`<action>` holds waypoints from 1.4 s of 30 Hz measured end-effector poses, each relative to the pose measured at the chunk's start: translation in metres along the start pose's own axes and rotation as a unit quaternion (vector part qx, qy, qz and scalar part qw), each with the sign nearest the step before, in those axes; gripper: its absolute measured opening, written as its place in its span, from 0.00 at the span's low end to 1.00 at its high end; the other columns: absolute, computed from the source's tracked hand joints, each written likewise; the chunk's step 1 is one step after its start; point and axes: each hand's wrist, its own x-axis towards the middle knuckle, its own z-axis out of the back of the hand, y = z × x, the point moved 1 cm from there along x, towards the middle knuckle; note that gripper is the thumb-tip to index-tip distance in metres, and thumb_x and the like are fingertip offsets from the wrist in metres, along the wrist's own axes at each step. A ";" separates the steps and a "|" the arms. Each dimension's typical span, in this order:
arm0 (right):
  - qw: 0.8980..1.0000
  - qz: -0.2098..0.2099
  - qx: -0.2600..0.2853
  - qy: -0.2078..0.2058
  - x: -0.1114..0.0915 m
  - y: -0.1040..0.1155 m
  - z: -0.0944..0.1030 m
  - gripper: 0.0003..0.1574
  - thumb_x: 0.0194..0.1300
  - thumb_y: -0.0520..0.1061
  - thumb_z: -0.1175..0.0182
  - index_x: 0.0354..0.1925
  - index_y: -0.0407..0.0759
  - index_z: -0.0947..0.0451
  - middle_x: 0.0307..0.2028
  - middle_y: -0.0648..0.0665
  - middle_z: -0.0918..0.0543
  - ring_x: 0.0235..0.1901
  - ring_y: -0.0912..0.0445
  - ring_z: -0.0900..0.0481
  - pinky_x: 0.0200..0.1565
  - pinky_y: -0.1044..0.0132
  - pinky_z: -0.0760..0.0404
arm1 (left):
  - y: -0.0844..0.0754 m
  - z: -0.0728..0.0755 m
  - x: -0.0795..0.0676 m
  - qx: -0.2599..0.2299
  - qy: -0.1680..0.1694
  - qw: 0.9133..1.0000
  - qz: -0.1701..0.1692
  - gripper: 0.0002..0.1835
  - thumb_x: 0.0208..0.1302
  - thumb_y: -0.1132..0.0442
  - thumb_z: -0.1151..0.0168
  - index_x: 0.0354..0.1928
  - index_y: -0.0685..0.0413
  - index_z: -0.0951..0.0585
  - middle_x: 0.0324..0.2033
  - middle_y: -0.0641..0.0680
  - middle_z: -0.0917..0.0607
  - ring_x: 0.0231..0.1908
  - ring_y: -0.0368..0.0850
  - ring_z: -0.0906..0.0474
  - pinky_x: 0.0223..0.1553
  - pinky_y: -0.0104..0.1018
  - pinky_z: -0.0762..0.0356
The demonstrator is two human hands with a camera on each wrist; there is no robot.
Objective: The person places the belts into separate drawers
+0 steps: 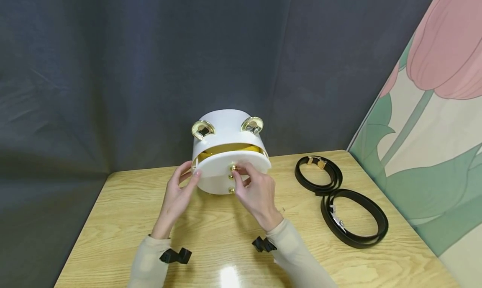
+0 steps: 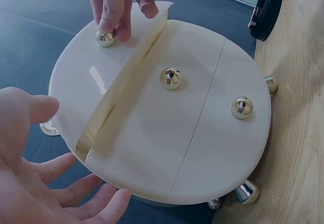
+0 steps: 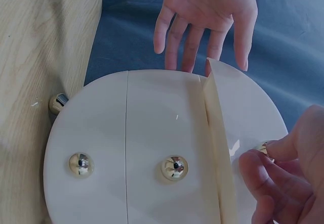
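Observation:
A glossy white, rounded jewelry box (image 1: 227, 129) stands on the table, with three drawer fronts each bearing a gold ball knob. Its top drawer (image 2: 81, 70) is pulled partway out, showing a yellowish inside in the head view. The thumb and fingers of my right hand (image 1: 257, 191) pinch the top knob (image 2: 106, 39). Against the box's left side, my left hand (image 1: 176, 201) steadies it with extended fingers and the thumb apart. The middle knob (image 3: 174, 168) and bottom knob (image 3: 81, 164) sit on closed drawers.
Two gold ear-like pieces (image 1: 203, 130) stick out from the box's upper front, and shiny feet (image 2: 247, 192) support it. To the right lie two coiled black belts, one with a gold buckle (image 1: 321, 164), one with a silver buckle (image 1: 337, 221). Behind hangs a dark curtain (image 1: 211, 49).

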 end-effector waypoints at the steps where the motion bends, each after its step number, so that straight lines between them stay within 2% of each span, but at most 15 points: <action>1: 1.000 -0.002 0.001 0.001 0.000 0.000 0.000 0.08 0.66 0.42 0.27 0.45 0.44 0.12 0.35 0.45 0.06 0.18 0.60 0.15 0.21 0.75 0.24 | 0.000 0.000 0.000 0.001 0.000 1.000 -0.002 0.31 0.81 0.53 0.40 0.79 0.53 0.33 0.78 0.59 0.32 0.76 0.60 0.33 0.73 0.59 0.28; 8: 1.000 -0.013 0.021 -0.004 0.001 -0.002 0.000 0.09 0.65 0.41 0.27 0.44 0.43 0.13 0.35 0.45 0.06 0.17 0.60 0.15 0.21 0.76 0.23 | 0.002 -0.004 -0.001 0.004 0.004 1.000 -0.004 0.32 0.78 0.59 0.36 0.79 0.54 0.33 0.78 0.59 0.32 0.76 0.59 0.33 0.69 0.54 0.25; 15: 0.996 -0.042 0.074 -0.002 0.007 -0.004 -0.002 0.08 0.66 0.41 0.27 0.44 0.44 0.12 0.36 0.45 0.05 0.18 0.60 0.14 0.22 0.77 0.22 | 0.001 -0.004 0.003 0.006 -0.006 1.000 -0.013 0.32 0.78 0.58 0.35 0.78 0.52 0.33 0.77 0.57 0.31 0.75 0.57 0.32 0.68 0.52 0.24; 24: 0.995 -0.055 0.079 0.002 0.011 -0.005 -0.006 0.09 0.66 0.41 0.27 0.45 0.44 0.11 0.35 0.45 0.06 0.18 0.60 0.16 0.22 0.76 0.23 | 0.002 -0.002 0.003 0.000 -0.004 1.000 -0.011 0.32 0.78 0.60 0.36 0.79 0.53 0.34 0.78 0.57 0.32 0.76 0.57 0.34 0.71 0.55 0.26; 32: 0.992 -0.084 0.090 0.015 0.014 -0.008 -0.009 0.09 0.67 0.42 0.27 0.46 0.46 0.11 0.37 0.45 0.05 0.18 0.61 0.17 0.22 0.74 0.23 | 0.004 -0.004 0.002 0.006 -0.008 1.000 -0.006 0.33 0.77 0.61 0.35 0.79 0.52 0.34 0.78 0.57 0.33 0.76 0.57 0.34 0.68 0.49 0.23; 42: 0.983 -0.125 0.133 0.015 0.015 -0.008 -0.013 0.07 0.66 0.40 0.27 0.44 0.45 0.10 0.37 0.45 0.05 0.18 0.61 0.16 0.20 0.72 0.20 | 0.002 -0.008 -0.003 0.018 -0.011 1.000 -0.013 0.34 0.77 0.62 0.35 0.80 0.53 0.36 0.79 0.58 0.34 0.76 0.58 0.34 0.69 0.56 0.25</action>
